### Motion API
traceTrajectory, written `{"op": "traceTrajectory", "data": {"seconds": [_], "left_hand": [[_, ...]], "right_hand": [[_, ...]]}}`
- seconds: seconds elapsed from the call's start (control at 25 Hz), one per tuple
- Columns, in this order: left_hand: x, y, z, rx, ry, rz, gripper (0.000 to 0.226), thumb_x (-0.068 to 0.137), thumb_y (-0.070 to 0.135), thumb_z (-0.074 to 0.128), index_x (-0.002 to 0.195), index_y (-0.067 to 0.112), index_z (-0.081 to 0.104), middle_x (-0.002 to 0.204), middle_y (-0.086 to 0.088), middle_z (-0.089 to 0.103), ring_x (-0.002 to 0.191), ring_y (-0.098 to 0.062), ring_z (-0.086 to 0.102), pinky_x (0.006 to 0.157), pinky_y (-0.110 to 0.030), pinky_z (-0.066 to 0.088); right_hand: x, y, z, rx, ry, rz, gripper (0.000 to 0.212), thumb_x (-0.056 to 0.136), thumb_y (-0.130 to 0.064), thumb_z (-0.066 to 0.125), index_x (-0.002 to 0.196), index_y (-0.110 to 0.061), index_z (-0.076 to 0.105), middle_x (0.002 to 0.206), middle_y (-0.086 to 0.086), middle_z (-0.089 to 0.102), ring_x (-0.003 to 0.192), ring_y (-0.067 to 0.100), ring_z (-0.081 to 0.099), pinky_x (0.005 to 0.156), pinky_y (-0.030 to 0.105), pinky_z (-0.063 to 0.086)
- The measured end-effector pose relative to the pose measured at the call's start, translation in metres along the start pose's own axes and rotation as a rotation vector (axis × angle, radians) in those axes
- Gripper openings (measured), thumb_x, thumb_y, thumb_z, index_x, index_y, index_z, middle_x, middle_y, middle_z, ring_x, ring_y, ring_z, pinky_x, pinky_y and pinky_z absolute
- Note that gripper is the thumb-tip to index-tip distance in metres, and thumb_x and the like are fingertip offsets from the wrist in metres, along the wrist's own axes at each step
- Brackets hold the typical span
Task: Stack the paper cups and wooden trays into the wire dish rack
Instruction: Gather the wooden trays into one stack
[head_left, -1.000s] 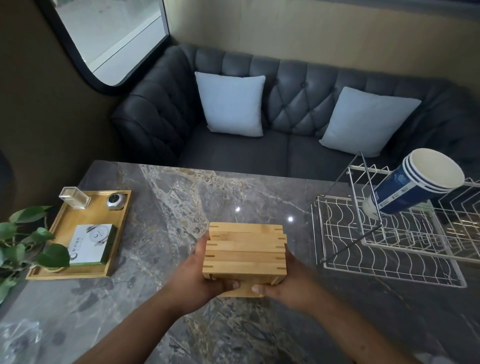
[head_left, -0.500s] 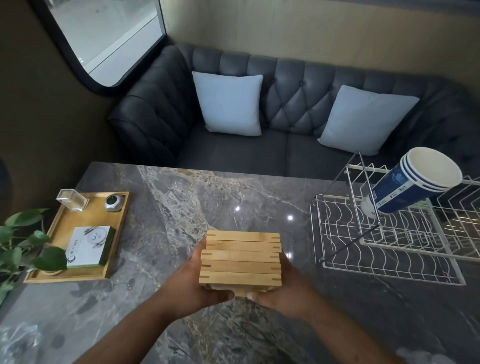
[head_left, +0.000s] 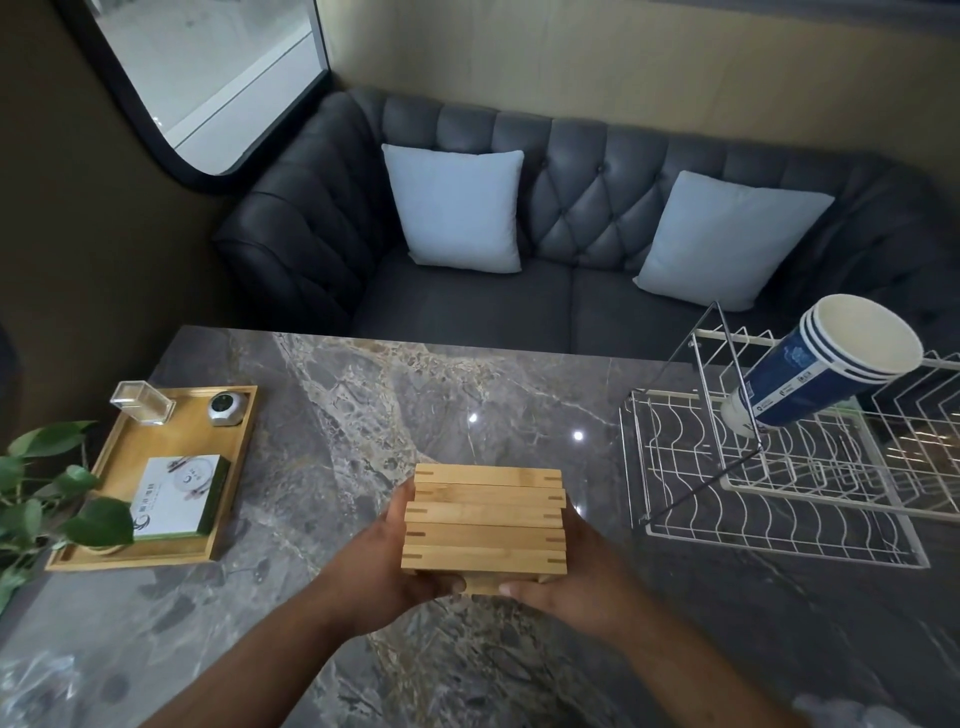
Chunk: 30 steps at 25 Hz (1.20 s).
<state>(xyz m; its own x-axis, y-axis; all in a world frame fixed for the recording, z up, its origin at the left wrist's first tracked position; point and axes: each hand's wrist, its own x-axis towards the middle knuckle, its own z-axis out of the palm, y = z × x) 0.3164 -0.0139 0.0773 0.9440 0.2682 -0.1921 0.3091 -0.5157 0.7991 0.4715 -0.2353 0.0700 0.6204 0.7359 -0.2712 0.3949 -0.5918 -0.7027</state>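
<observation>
A stack of several small wooden trays (head_left: 485, 519) is held just above the marble table, near its front middle. My left hand (head_left: 387, 566) grips the stack's left side and my right hand (head_left: 566, 577) grips its right side, thumbs curled under the front edge. To the right stands the white wire dish rack (head_left: 779, 499). A nested stack of blue paper cups (head_left: 826, 374) lies tilted in the rack's upper part, open mouth up and to the right.
A larger bamboo tray (head_left: 135, 452) at the table's left holds a clear box, a small round device and a green-edged card box. Plant leaves (head_left: 47, 499) overhang the left edge. A dark sofa with two pale cushions lies beyond the table.
The stack of trays in both hands has shifted slightly down and toward me; the trays sit a little more squared up. The cups and rack have not moved.
</observation>
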Motion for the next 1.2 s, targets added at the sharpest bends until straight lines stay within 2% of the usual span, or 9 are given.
{"op": "traceTrajectory", "data": {"seconds": [0.2,0.36,0.48,0.56,0.64,0.72,0.84,1.0,1.2], "left_hand": [[-0.001,-0.003,0.0,-0.025,-0.002,-0.001,0.102,0.066,0.058,0.087,0.139,0.062,0.016,0.125,0.043,0.055,0.108,0.017,0.059,0.075,-0.002,0.048],[0.004,-0.005,-0.013,-0.118,-0.056,-0.036,0.095,0.066,0.055,0.09,0.146,0.035,0.041,0.126,0.027,0.064,0.115,0.003,0.062,0.096,-0.03,0.055],[0.011,0.001,-0.032,-0.358,-0.106,-0.063,0.085,0.07,0.042,0.094,0.143,0.025,0.052,0.133,0.007,0.068,0.123,-0.013,0.065,0.1,-0.04,0.057],[0.015,0.01,-0.041,-0.596,-0.151,-0.086,0.075,0.079,0.032,0.09,0.142,0.026,0.052,0.137,-0.002,0.067,0.124,-0.022,0.065,0.097,-0.041,0.058],[0.019,0.019,-0.043,-0.759,-0.152,-0.134,0.07,0.084,0.035,0.084,0.145,0.024,0.05,0.139,-0.007,0.066,0.126,-0.028,0.064,0.102,-0.051,0.054],[0.023,0.026,-0.038,-0.851,-0.152,-0.198,0.065,0.087,0.043,0.078,0.143,0.021,0.053,0.137,-0.009,0.067,0.125,-0.031,0.064,0.105,-0.057,0.049],[0.022,0.026,-0.029,-0.939,-0.188,-0.351,0.061,0.088,0.05,0.073,0.138,0.018,0.06,0.13,-0.009,0.072,0.119,-0.03,0.068,0.103,-0.053,0.051],[-0.004,0.008,-0.012,-1.029,-0.329,-0.453,0.06,0.089,0.042,0.075,0.139,0.013,0.059,0.135,-0.017,0.068,0.124,-0.036,0.064,0.103,-0.051,0.054],[-0.017,0.004,0.001,-1.181,-0.31,-0.651,0.045,0.083,0.032,0.076,0.118,0.005,0.076,0.127,-0.029,0.068,0.112,-0.045,0.069,0.086,-0.051,0.06]], "right_hand": [[0.004,0.009,0.012,0.024,-0.013,0.049,0.092,0.051,-0.064,0.087,0.131,-0.057,0.04,0.118,-0.037,0.061,0.1,-0.016,0.062,0.085,0.025,0.058],[0.008,-0.005,0.001,0.111,-0.001,0.031,0.1,0.049,-0.056,0.092,0.13,-0.065,0.034,0.124,-0.038,0.06,0.108,-0.018,0.06,0.085,0.023,0.054],[0.013,-0.02,-0.014,0.24,-0.034,0.013,0.101,0.051,-0.047,0.095,0.135,-0.053,0.04,0.129,-0.022,0.063,0.118,-0.003,0.062,0.093,0.032,0.057],[0.015,-0.032,-0.023,0.406,-0.084,0.059,0.092,0.053,-0.044,0.096,0.13,-0.047,0.045,0.125,-0.017,0.066,0.114,0.003,0.067,0.087,0.029,0.06],[0.013,-0.044,-0.022,0.631,-0.117,0.138,0.089,0.056,-0.039,0.095,0.132,-0.034,0.049,0.123,-0.009,0.07,0.109,0.007,0.071,0.08,0.028,0.062],[0.011,-0.051,-0.012,0.807,-0.115,0.27,0.087,0.058,-0.037,0.091,0.134,-0.022,0.052,0.123,0.001,0.073,0.107,0.017,0.074,0.088,0.042,0.063],[0.007,-0.053,0.007,0.953,-0.145,0.424,0.074,0.063,-0.038,0.088,0.13,-0.02,0.063,0.121,0.01,0.076,0.113,0.031,0.072,0.102,0.059,0.053],[0.005,-0.048,0.02,1.067,-0.162,0.524,0.038,0.069,-0.035,0.082,0.103,-0.019,0.082,0.112,0.017,0.078,0.103,0.035,0.076,0.092,0.052,0.057],[0.007,-0.052,0.035,1.072,-0.067,0.662,0.051,0.07,-0.042,0.081,0.114,-0.017,0.075,0.104,0.017,0.08,0.098,0.038,0.076,0.095,0.056,0.058]]}}
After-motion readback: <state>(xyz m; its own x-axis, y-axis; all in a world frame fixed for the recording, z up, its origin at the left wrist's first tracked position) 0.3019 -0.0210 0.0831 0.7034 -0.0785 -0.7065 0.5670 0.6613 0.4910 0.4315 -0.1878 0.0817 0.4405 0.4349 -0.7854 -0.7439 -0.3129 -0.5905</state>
